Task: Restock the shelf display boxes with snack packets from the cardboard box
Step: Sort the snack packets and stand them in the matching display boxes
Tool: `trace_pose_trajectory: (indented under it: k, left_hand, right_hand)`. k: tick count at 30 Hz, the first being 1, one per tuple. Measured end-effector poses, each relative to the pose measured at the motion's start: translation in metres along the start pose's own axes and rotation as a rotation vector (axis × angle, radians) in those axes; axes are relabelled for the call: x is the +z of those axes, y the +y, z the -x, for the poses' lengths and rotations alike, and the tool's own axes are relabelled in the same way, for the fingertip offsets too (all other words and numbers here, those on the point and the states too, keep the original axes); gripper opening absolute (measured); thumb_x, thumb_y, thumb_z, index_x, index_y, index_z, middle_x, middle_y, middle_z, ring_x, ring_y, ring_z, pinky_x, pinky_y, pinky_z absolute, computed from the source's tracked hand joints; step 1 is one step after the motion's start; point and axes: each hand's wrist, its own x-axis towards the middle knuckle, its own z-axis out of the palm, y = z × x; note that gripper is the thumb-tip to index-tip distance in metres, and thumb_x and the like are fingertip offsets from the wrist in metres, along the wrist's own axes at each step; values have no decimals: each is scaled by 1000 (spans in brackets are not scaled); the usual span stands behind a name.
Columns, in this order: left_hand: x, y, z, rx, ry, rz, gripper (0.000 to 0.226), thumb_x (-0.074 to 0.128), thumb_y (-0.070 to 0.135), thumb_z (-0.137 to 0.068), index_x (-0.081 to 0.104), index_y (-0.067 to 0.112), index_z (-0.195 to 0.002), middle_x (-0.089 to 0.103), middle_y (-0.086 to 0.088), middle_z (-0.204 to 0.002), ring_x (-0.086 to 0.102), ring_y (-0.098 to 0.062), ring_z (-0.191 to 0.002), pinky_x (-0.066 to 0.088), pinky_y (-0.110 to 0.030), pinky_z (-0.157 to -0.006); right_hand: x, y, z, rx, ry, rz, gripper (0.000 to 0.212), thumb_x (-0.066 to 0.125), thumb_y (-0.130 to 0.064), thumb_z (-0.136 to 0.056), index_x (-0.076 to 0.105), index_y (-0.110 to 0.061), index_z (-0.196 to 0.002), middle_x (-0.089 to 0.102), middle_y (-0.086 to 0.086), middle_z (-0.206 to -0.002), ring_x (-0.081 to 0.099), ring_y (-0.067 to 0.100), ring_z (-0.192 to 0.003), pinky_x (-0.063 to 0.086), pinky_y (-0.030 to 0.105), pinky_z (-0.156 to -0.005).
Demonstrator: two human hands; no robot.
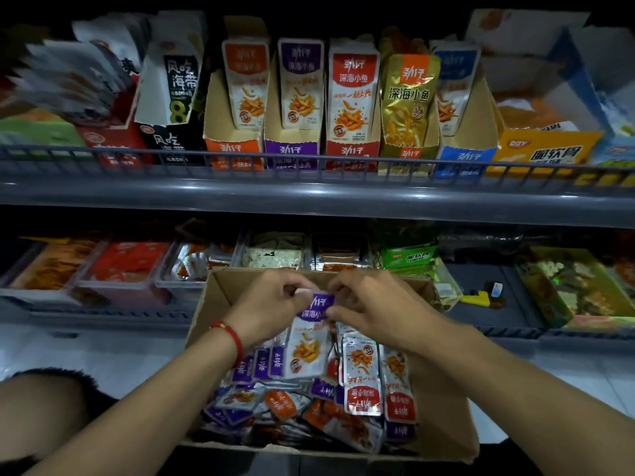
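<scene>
A person's left hand (271,304), a red cord bracelet (231,334) on its wrist, pinches the top left corner of a purple-topped snack packet (309,341) held upright over an open cardboard box (220,297); the right hand (374,310) pinches the packet's top right edge, so both hands meet on the one packet; its white lower face carries a picture of orange strips under a purple band of white lettering. Below, at 6 o'clock from the hands, the box holds a loose heap of purple, orange and red packets (360,389). On the upper shelf (309,194) at 12 o'clock stands a row of display boxes, left to right: orange display box (233,149), purple display box (292,151), red display box (352,152), gold display box (409,154) and blue display box (465,156); each shows upright packets behind a grey wire rail (171,156) that crosses their fronts. At 9 o'clock of the hands, clear trays (120,290) of red and orange snacks line the lower shelf; at 3 o'clock lies a small yellow tool (477,298).
</scene>
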Motion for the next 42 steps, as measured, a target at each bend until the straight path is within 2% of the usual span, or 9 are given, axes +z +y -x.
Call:
trace_pose_trajectory:
  k: [4, 8, 13, 18, 22, 27, 31, 35, 42]
  left_hand:
    - [-6, 17, 13, 37, -2, 318, 10, 66, 10, -94, 73, 10, -100, 75, -15, -99, 74, -20, -86, 62, -31, -74]
    - [-11, 21, 16, 61, -48, 596, 29, 74, 10, -85, 68, 9, -113, 73, -16, -105, 74, -27, -95, 61, -34, -73]
    - [-7, 20, 22, 19, -228, 501, 42, 76, -6, -81, 64, 4, -120, 76, -10, -109, 73, -26, -100, 61, -34, -78]
    - [-6, 24, 27, 19, -105, 697, 30, 68, -7, -86, 65, -3, -116, 72, -22, -112, 69, -41, -102, 56, -49, -91]
    - [-15, 33, 29, 74, -56, 819, 34, 69, -3, -83, 65, -6, -117, 73, -23, -111, 73, -29, -96, 61, -40, -82]
    - [-24, 40, 27, 91, -31, 942, 42, 68, 15, -82, 64, -4, -119, 74, -20, -109, 73, -32, -98, 63, -38, -76]
    - [-32, 45, 27, 58, -78, 1046, 41, 66, 18, -82, 65, -3, -118, 73, -21, -112, 71, -28, -98, 62, -38, -79]
    - [-44, 47, 25, 87, -1, 1042, 27, 64, 12, -92, 66, 2, -117, 75, -15, -110, 72, -25, -100, 60, -39, -83]
    - [-70, 50, 21, 94, 198, 972, 19, 68, 7, -91, 71, 12, -109, 75, -10, -108, 70, -27, -106, 61, -46, -85]
  right_hand:
    - [-22, -5, -3, -9, 78, -108, 19, 66, -44, -95, 68, -30, -108, 65, -14, -97, 62, 2, -86, 57, 28, -73]
    - [-40, -9, 8, 50, 64, -391, 12, 66, -35, -96, 72, -25, -100, 74, -11, -92, 71, 3, -87, 60, 25, -70]
    - [-51, -4, 12, 253, 318, -746, 15, 64, -22, -98, 72, -9, -97, 77, 3, -80, 72, 15, -69, 55, 31, -65]
    - [-53, -5, 14, 380, 376, -952, 19, 65, -22, -97, 71, -5, -104, 78, 10, -87, 73, 19, -72, 54, 26, -63]
    - [-55, -6, 15, 404, 439, -1087, 20, 67, -17, -96, 71, -3, -110, 77, 15, -88, 70, 20, -70, 55, 26, -63]
    - [-64, -12, 15, 394, 485, -1201, 25, 67, -13, -94, 69, -8, -118, 77, 17, -99, 71, 18, -74, 58, 22, -65]
    - [-81, -18, 4, 435, 465, -1168, 19, 67, -14, -94, 71, -7, -111, 78, 11, -99, 70, 14, -80, 58, 23, -69]
    - [-119, -35, -16, 366, 447, -921, 12, 68, -16, -94, 72, -11, -104, 78, 7, -99, 70, 12, -84, 56, 25, -71]
    - [-212, -60, -96, 98, 727, -394, 8, 68, -17, -96, 68, -24, -101, 67, -11, -89, 62, -10, -70, 48, 12, -63]
